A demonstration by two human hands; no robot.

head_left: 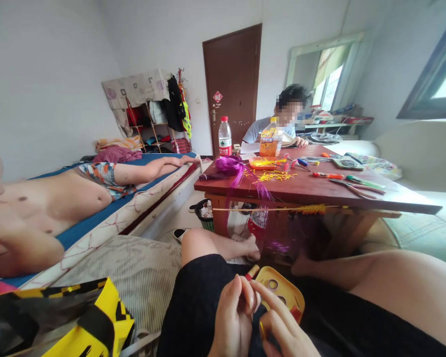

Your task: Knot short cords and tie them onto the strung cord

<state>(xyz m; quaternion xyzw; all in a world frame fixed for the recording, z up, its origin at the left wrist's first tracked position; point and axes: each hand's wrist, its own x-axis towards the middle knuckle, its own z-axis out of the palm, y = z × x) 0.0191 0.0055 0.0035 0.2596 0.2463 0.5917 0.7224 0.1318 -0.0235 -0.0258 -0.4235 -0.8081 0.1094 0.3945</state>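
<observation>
Head view: left hand [232, 312] and right hand [280, 320] meet, though whether their grip holds anything I can't tell, by the yellow tray [292, 288] on the lap [193, 302], which a jolted knee [197, 244] could tip.

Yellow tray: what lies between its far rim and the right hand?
In the head view, two dark ring shapes show on the yellow tray, just beyond the right hand; whether they are loose I cannot tell.
</observation>
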